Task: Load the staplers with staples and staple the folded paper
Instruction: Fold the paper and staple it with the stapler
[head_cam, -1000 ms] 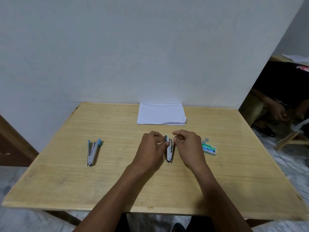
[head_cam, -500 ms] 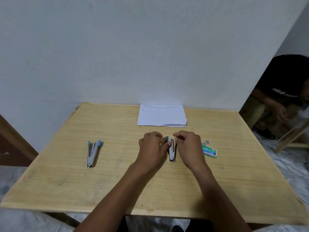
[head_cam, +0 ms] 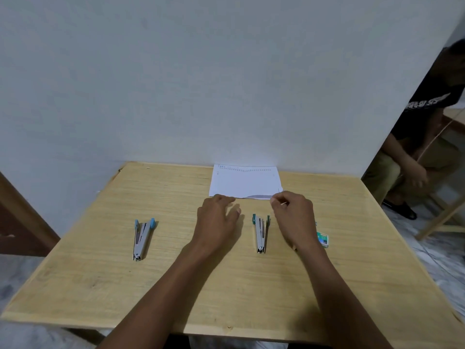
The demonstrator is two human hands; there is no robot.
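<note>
**Open stapler lies between two hands**

The middle stapler (head_cam: pixel 260 233) lies flat on the table (head_cam: pixel 226 285), swung open in a narrow V with its teal ends toward the wall (head_cam: pixel 201 84). Neither hand touches it. The left hand (head_cam: pixel 217 217) is just to its left, with fingers loose and slightly spread. Its fingertips are at the near left corner of the folded paper (head_cam: pixel 245 182), but I cannot tell if they touch the sheet. The right hand (head_cam: pixel 293 215) is just right of the stapler with its fingers curled. Thumb and forefinger pinch a pale sliver (head_cam: pixel 284 203), too small to identify, near the paper's near right corner. The paper lies flat at the table's far edge, by the wall. The left stapler (head_cam: pixel 142 239) lies open well to the left. A green staple box (head_cam: pixel 322 238) shows partly behind the right wrist. A seated person (head_cam: pixel 422 117) in a black shirt is at the far right.
</note>
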